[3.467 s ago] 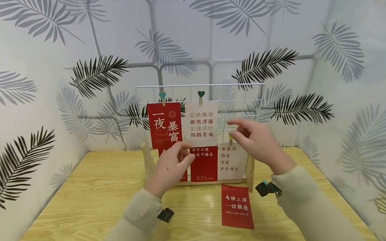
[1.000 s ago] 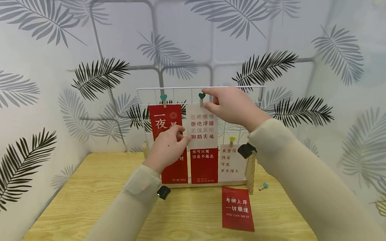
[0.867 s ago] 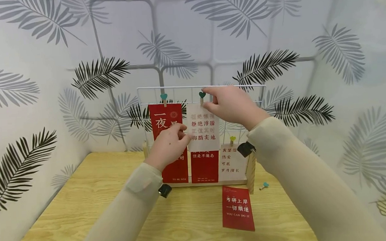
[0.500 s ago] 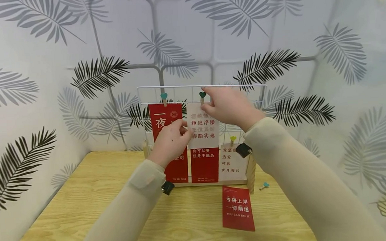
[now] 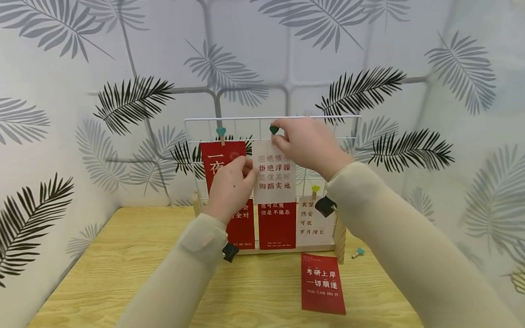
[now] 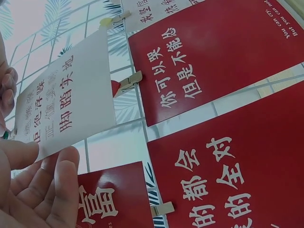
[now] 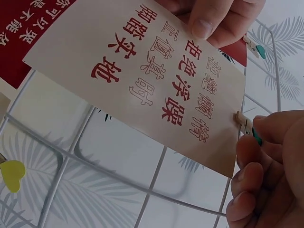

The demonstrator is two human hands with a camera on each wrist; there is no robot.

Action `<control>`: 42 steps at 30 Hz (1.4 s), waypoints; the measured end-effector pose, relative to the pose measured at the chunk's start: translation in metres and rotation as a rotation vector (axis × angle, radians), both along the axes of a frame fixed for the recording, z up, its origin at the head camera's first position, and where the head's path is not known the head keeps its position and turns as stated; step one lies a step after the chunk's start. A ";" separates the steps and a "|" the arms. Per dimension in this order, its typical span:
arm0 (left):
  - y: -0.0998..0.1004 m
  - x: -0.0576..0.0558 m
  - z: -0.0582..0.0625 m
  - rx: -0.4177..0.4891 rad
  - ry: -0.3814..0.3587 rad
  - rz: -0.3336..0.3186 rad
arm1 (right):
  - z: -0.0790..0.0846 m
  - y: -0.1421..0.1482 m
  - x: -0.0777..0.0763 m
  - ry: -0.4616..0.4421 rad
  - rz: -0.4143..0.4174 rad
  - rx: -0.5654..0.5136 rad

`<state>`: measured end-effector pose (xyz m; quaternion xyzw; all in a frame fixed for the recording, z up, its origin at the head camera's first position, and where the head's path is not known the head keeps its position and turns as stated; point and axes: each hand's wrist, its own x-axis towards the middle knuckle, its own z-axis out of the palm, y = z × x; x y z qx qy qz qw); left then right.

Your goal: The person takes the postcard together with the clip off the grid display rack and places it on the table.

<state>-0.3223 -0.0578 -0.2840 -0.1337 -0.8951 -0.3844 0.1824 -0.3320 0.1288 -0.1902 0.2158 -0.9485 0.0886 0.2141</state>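
Note:
A white card with red writing hangs in the upper middle of a white wire grid. My left hand pinches its left edge between thumb and fingers, as the left wrist view confirms. At the card's top edge my right hand pinches a small wooden clothespin with a dark green heart. The clothespin's tip is on the card's edge in the right wrist view. The card's lower end stands away from the grid there.
Upper left hangs a red card under a turquoise-heart clothespin. Below hang two red cards and a white card. On the wooden table lie a red card and a loose clothespin.
Since the oldest frame, my right hand has moved up and left to the dark green clothespin. My left hand has risen to the white card's left edge.

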 end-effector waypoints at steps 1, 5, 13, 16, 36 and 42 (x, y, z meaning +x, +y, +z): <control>0.000 0.000 0.000 0.009 0.003 -0.002 | -0.001 -0.001 0.000 0.015 -0.002 -0.005; 0.000 -0.001 0.000 0.033 0.015 -0.002 | -0.004 -0.002 -0.001 0.085 -0.011 -0.015; 0.000 0.000 -0.001 0.050 0.024 -0.009 | -0.009 -0.003 -0.002 0.147 -0.022 -0.059; 0.000 0.000 -0.001 0.045 0.034 -0.010 | -0.009 -0.003 -0.001 0.153 -0.028 -0.073; -0.003 0.004 -0.001 0.049 0.039 -0.016 | -0.011 -0.006 0.004 0.170 -0.013 -0.136; -0.005 0.004 0.001 0.045 0.023 -0.020 | -0.010 -0.006 0.006 0.179 -0.006 -0.132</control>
